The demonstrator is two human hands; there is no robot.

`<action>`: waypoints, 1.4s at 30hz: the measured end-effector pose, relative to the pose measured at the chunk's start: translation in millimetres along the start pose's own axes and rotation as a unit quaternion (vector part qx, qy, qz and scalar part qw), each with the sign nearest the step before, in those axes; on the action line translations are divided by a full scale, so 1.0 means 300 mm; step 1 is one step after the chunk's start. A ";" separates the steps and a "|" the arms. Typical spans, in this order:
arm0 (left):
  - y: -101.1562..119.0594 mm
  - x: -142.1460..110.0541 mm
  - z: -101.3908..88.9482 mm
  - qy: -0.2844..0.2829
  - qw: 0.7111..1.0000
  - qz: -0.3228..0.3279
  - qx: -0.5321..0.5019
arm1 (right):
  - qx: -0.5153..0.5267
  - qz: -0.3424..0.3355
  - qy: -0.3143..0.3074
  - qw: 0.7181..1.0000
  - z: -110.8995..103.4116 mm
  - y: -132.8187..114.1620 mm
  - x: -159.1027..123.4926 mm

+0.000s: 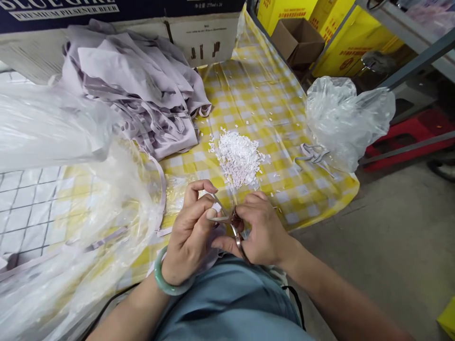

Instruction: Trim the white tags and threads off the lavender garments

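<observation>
My left hand (pixel 192 232) pinches a small white tag (pixel 216 207) between thumb and fingers, close above my lap. My right hand (pixel 261 229) has its fingers curled round the scissors (pixel 239 235), blades open beside the tag. Beyond lies a white heap (pixel 239 156) on the checked surface (pixel 277 123).

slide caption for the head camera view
Right hand works scissors at a small white tab held by the left hand, before a pile of white snippets on yellow checked cloth.
</observation>
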State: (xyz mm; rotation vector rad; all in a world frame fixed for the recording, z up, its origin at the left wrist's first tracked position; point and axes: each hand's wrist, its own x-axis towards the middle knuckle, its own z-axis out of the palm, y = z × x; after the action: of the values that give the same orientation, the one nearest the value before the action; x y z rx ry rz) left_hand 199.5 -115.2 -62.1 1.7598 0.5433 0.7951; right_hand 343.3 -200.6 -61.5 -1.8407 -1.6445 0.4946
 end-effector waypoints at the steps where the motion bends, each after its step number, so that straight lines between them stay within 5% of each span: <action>1: -0.001 0.002 0.000 -0.002 1.000 0.001 0.005 | -0.001 -0.001 0.002 1.000 0.001 0.000 0.001; 19: -0.023 -0.002 0.006 -0.017 0.999 0.040 0.010 | -0.016 0.044 -0.010 0.999 0.009 -0.001 0.002; 36: -0.056 0.065 0.103 -0.096 0.995 -0.014 0.014 | -0.086 0.128 0.047 0.987 -0.007 0.111 -0.091; 39: -0.046 0.063 0.077 -0.088 0.996 -0.027 0.003 | -0.004 0.165 0.033 0.986 -0.032 0.110 -0.090; 42: -0.028 0.026 -0.020 -0.083 0.994 -0.034 0.066 | 0.064 0.136 0.036 0.988 -0.047 0.093 -0.095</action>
State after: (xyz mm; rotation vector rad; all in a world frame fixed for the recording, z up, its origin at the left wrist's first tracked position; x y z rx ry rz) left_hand 200.4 -103.2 -67.0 1.8993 0.5511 0.5708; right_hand 368.9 -232.4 -73.1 -1.9704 -1.2908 0.6272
